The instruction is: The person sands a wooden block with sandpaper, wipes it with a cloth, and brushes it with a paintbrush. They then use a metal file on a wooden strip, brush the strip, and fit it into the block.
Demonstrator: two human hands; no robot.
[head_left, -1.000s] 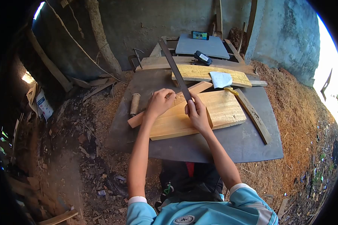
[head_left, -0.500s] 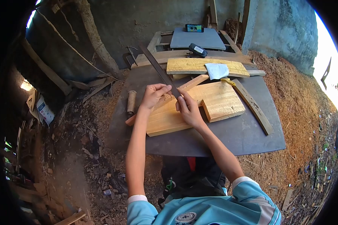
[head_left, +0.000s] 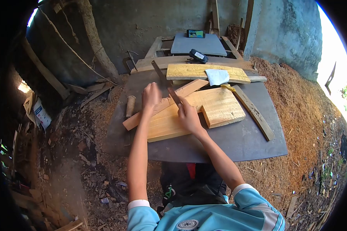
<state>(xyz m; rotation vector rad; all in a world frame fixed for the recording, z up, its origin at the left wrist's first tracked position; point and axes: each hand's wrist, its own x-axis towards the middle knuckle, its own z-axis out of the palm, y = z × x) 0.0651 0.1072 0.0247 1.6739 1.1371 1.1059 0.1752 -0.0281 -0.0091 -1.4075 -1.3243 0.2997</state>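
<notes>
My right hand (head_left: pixel 188 117) grips the near end of a long, flat, dark metal blade (head_left: pixel 163 74), which I cannot identify as a saw or a file. The blade slants away to the upper left over a wooden strip (head_left: pixel 191 87). Blurred by motion, my left hand (head_left: pixel 151 95) is left of the blade, apart from it, above the strip; its fingers cannot be made out. The strip lies diagonally across a pale, stepped wooden board (head_left: pixel 162 128). A small notch or mark shows on the strip near the blade.
On the dark table (head_left: pixel 235 148) are a wooden cylinder (head_left: pixel 130 106), a long narrow slat (head_left: pixel 254 112), a board with drawn patterns (head_left: pixel 189 72), a white cloth (head_left: pixel 217 77) and a yellow-handled tool (head_left: pixel 228 87). A clamp (head_left: pixel 132 61) and a phone (head_left: pixel 196 34) are farther back.
My left hand has come off the blade and moved up and left. The blade has shifted and its far end is lower; my right hand keeps hold. The view has shifted slightly.
</notes>
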